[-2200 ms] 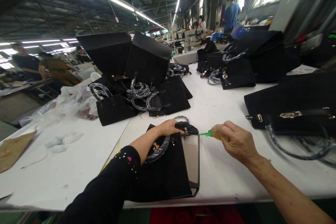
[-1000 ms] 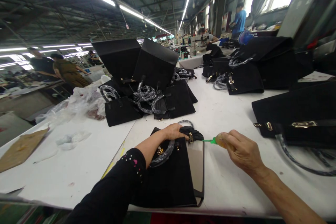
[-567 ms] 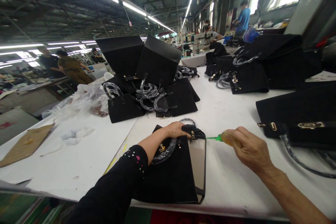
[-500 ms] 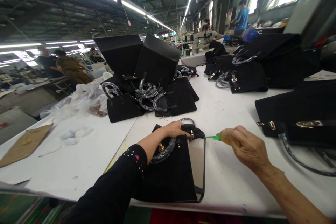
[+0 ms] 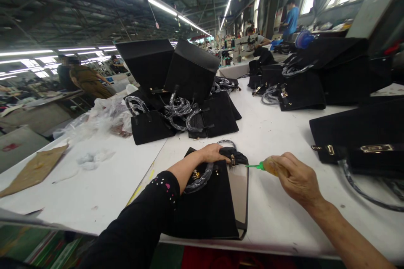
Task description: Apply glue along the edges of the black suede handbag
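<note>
Ideally, the left hand [image 5: 211, 152] keeps pinning the folded strap of the black handbag [image 5: 208, 201] at lower centre of the frame while the right hand [image 5: 293, 178], clenched round the small squeeze bottle [image 5: 268, 165], steadies its green nozzle [image 5: 255, 166] at the strap's gold buckle [image 5: 232, 160].

We find no text, label, brand, number or sign that can be read here. The black bags [image 5: 208, 201] on the white table [image 5: 274, 134] carry gold clasps without lettering we can make out. The small bottle [image 5: 269, 166] shows no label. Signs far back in the hall are too small and blurred to read.
</note>
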The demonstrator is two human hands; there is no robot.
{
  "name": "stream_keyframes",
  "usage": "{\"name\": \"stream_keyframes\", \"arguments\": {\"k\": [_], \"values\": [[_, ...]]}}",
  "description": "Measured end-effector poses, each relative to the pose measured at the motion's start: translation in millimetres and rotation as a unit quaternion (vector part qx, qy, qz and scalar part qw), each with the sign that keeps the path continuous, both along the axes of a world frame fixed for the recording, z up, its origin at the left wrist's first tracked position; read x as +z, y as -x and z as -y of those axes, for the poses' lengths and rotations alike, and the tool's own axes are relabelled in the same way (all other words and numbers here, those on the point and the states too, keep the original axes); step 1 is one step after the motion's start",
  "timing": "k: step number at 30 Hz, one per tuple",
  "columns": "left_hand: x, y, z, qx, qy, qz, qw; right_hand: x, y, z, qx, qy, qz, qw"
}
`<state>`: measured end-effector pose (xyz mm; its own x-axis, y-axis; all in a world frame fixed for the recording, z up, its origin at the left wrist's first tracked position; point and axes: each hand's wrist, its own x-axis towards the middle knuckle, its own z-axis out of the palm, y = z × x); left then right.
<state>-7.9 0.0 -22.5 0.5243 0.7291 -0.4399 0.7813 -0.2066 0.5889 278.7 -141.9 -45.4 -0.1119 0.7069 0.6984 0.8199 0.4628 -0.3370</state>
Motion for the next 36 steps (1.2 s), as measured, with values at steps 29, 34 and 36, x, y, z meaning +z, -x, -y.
{"name": "stream_keyframes", "arguments": {"k": [29, 34, 36], "values": [[0.2, 0, 1, -0.005, -0.030, -0.024, 0.999, -14.9, -10, 13, 0.053, 0.169, -0.173, 0.969], [1.6, -1, 1, -0.011, -0.031, -0.021, 0.999, -15.7, -9, 11, 0.047, 0.147, -0.166, 0.974], [1.3, -1, 1, -0.013, -0.029, -0.019, 0.999, -15.6, -9, 12, 0.067, 0.162, -0.156, 0.972]]}}
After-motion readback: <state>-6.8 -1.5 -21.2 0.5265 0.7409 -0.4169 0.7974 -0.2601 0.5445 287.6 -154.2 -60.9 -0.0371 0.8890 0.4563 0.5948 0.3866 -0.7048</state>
